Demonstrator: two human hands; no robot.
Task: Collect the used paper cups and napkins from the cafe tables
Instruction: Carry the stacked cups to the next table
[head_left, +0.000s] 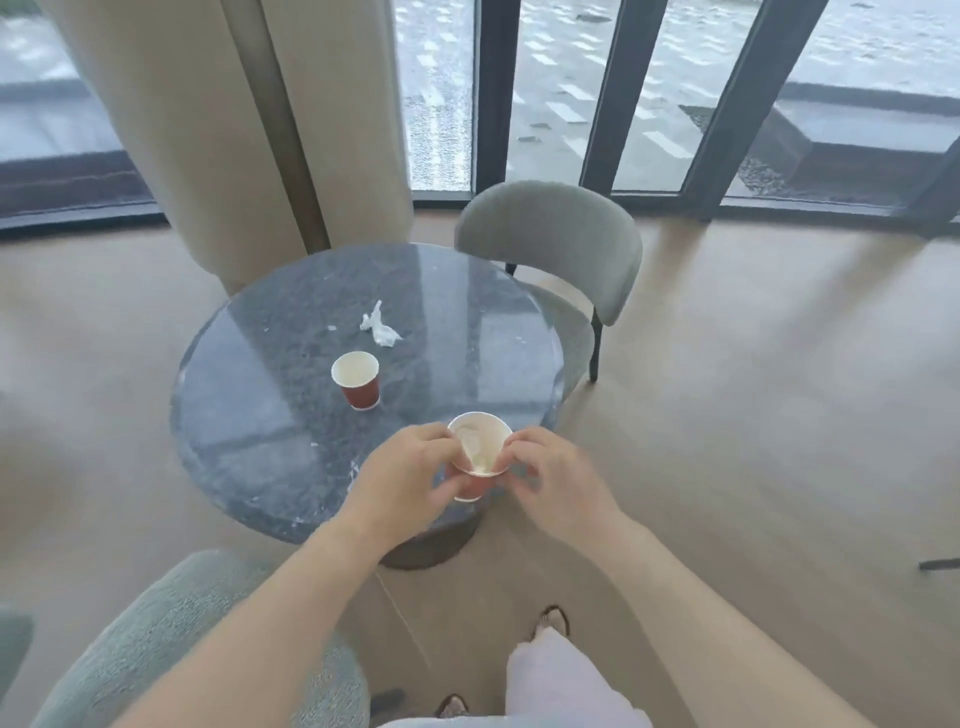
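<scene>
Left hand (410, 467) is wrapped around a red paper cup with white lining (488, 441), fingers curled on its wall, firm hold. The cup is tilted slightly toward the person and held over the near edge of the round dark stone table (260, 415), not set down.

Right hand (556, 483) is at the cup's right rim with fingertips bent in. It's motion-blurred, so I can't tell whether it's pinching the rim or just steadying it.

A white crumpled tissue (470, 441) sits inside the cup. My guess is the cup doubles as the bin, so one hand can carry both.

Left to collect:
- second red paper cup (357, 382), upright mid-table and well apart from the hands
- white crumpled napkin (379, 325) beyond it, near a small white scrap (331, 328)

Likely next step, as a judgement: reach over for the napkin, stuff it in, then nest the cups. The risk is squeezing the thin cup wall and spilling any dregs.

A grey upholstered chair (561, 234) stands at the far side, out of the reach path.
</scene>
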